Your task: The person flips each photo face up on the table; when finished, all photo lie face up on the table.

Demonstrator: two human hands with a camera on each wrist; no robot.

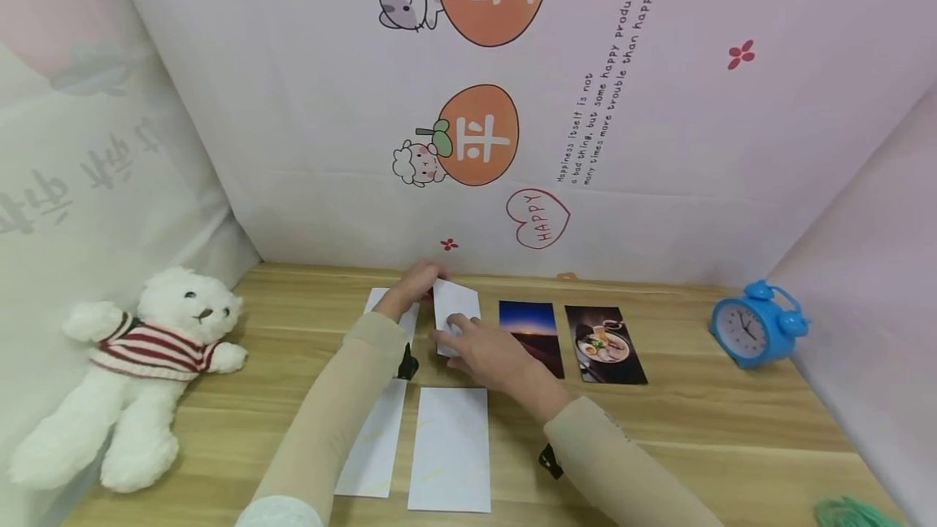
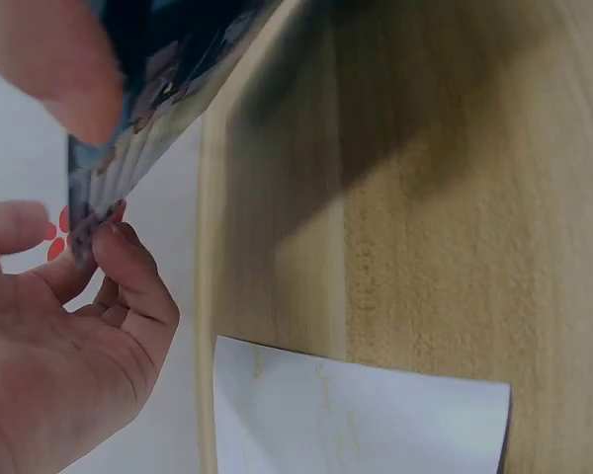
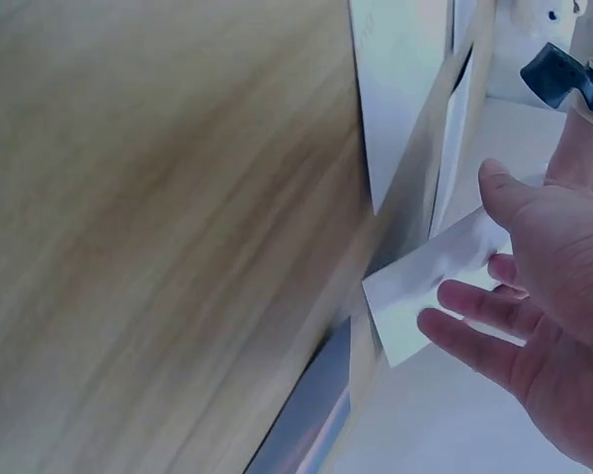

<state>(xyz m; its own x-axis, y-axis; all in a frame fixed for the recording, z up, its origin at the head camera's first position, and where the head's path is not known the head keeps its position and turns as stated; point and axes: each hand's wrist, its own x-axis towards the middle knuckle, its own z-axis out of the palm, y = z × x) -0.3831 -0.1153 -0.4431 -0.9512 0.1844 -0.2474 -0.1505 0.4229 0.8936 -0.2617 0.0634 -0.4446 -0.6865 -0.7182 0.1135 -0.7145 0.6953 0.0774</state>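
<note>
photo card (image 1: 457, 298) was tilted left of the partly hidden sunset photo (image 1: 529, 320), its print blurred. your left hand (image 2: 79, 365) pinched its corner; your right hand (image 3: 553, 306) spread fingers against its white back, grip too obscured to tell.

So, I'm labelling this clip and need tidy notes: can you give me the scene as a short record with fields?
Left hand: pinches the raised card at its edge
Right hand: fingertips touch that card's white side
Card's other side: dark-toned picture, details blurred
Picture side up: sky photo and food photo, side by side
White cards: three, two partly hidden by the left arm
Surface: wooden table
Left side: white teddy bear in striped sweater
Right side: blue alarm clock
</note>
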